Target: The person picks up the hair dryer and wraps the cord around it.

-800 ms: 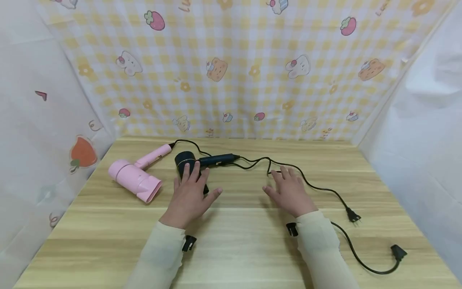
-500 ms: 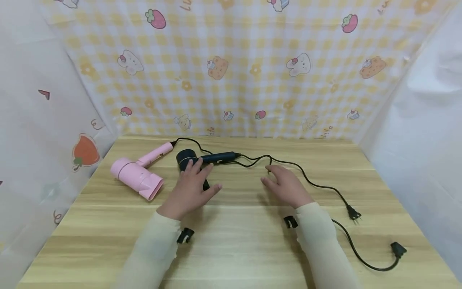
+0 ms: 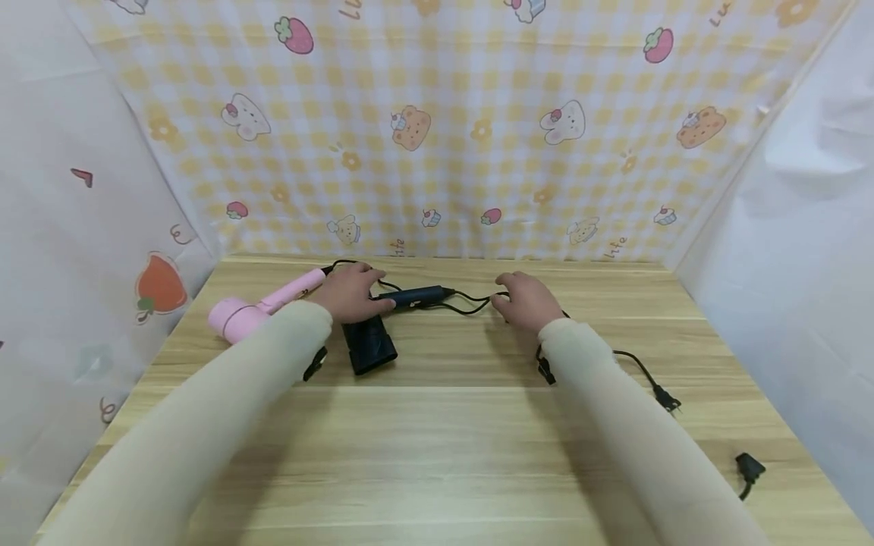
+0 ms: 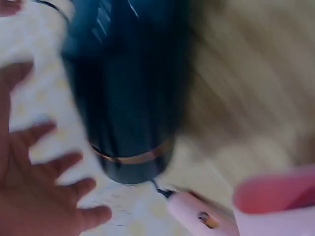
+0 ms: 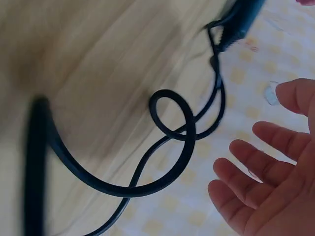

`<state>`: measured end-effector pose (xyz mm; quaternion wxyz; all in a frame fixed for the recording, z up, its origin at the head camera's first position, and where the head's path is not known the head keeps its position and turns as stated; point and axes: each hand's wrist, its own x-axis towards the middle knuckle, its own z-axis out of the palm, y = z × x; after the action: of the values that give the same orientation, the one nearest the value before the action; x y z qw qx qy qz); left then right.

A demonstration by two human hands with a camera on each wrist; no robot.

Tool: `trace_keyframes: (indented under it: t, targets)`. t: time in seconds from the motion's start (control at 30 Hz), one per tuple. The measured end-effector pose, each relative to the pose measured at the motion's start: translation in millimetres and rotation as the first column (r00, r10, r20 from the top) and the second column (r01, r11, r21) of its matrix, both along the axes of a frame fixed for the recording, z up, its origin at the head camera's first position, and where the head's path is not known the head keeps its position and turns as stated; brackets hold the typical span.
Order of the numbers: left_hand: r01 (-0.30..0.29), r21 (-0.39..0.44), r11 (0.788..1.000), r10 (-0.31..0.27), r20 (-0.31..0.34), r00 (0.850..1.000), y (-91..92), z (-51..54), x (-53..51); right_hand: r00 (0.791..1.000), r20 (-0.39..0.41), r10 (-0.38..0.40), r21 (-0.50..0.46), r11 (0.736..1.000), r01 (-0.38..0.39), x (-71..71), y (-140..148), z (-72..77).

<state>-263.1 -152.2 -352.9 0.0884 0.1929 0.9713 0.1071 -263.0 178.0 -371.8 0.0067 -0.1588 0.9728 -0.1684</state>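
My left hand [image 3: 351, 293] is over the rear end of a dark blue hair dryer [image 3: 371, 347], which lies on the wooden table. Its fingers are spread beside the dryer's barrel [image 4: 123, 98] in the left wrist view, apparently apart from it. The dryer's handle [image 3: 418, 296] points right, towards its cord [image 3: 467, 312]. Over the black cords hovers my right hand [image 3: 526, 299], fingers loosely bent and holding nothing; the looped cord [image 5: 170, 184] lies beside it in the right wrist view. A pink hair dryer [image 3: 235, 318] lies at left, partly hidden by my left sleeve.
A two-pin plug [image 3: 665, 398] lies at the right of the wooden table [image 3: 437, 455], with another black plug [image 3: 749, 466] nearer its right edge. A checked cloth [image 3: 451, 182] hangs behind the table. White sheets close both sides.
Both hands have moved forward, towards the back of the table. The left hand has gone from the dark dryer's front part to its rear end. Both dryers stay in place.
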Motion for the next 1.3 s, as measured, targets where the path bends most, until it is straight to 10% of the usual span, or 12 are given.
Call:
trace_keyframes:
  t: [0.3,0.7,1.0,1.3]
  targets:
    - [-0.109,-0.133,0.985,0.139,0.24,0.961,10.7,-19.5,-34.3,0.994,0.024,0.11,0.154,0.982,-0.112,-31.3,-19.7,-22.1]
    - [-0.198,-0.156,0.968,0.221,0.143,0.965,20.1,-24.6,-23.6,0.992,0.046,0.12,0.234,0.964,-0.127,-45.0,-45.3,-27.6]
    - [-0.324,-0.157,0.933,0.349,0.168,0.922,27.8,-30.6,-27.4,0.993,0.082,0.084,0.249,0.963,-0.102,-51.1,-47.5,-31.4]
    - [-0.321,-0.104,0.941,0.334,0.146,0.931,19.1,-44.7,-34.2,0.998,0.041,0.054,0.192,0.979,-0.061,-46.3,-40.6,-29.1]
